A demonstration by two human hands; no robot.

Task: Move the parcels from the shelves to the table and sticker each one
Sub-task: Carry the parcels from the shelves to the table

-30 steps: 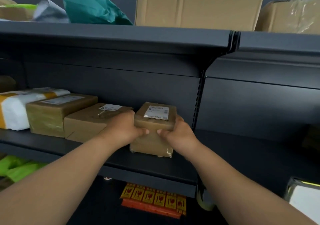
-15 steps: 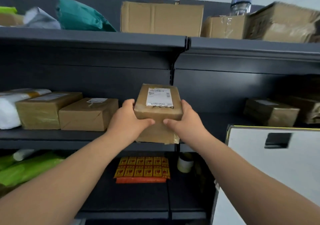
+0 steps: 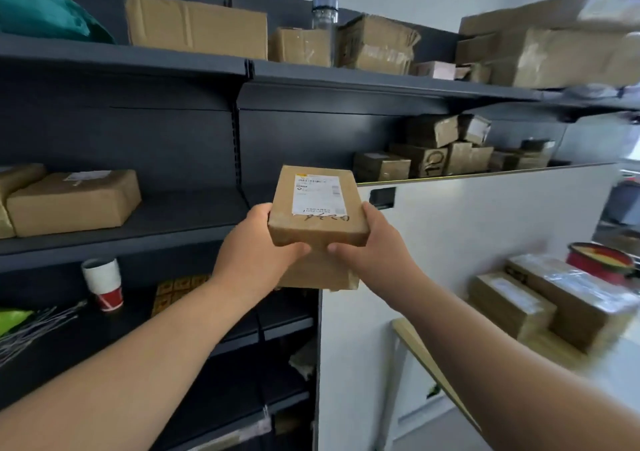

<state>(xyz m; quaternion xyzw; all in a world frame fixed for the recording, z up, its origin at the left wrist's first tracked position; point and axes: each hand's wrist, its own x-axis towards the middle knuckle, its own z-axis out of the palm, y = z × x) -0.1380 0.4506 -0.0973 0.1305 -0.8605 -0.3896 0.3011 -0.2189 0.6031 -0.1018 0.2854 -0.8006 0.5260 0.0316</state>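
A dark grey metal shelving unit (image 3: 166,128) fills the left and upper parts of the frame, its top shelf crowded with brown cardboard cartons (image 3: 195,27) and a teal plastic mailer (image 3: 41,14) at the upper left corner. A white partition panel (image 3: 485,242) stands at right of centre, and beyond it, at the lower right, a pale bench (image 3: 616,371) carries two tape-wrapped brown parcels (image 3: 571,298) side by side.

In the middle of the frame, held in the air in front of the shelves, is a small brown paper-wrapped parcel (image 3: 317,228) — the left hand (image 3: 258,260) clasps its left side and the right hand (image 3: 372,248) its right side, fingers (image 3: 298,248) of both curled tight around its near lower edge. Its top bears a white shipping label (image 3: 317,194) with a barcode; the print is too small to read, and dark handwritten marks below it cannot be made out.

On the middle shelf at left lies another brown labelled parcel (image 3: 74,201). Below it stands a white and red paper cup (image 3: 103,282) — beside it, a sheet of yellow and orange stickers (image 3: 173,289).
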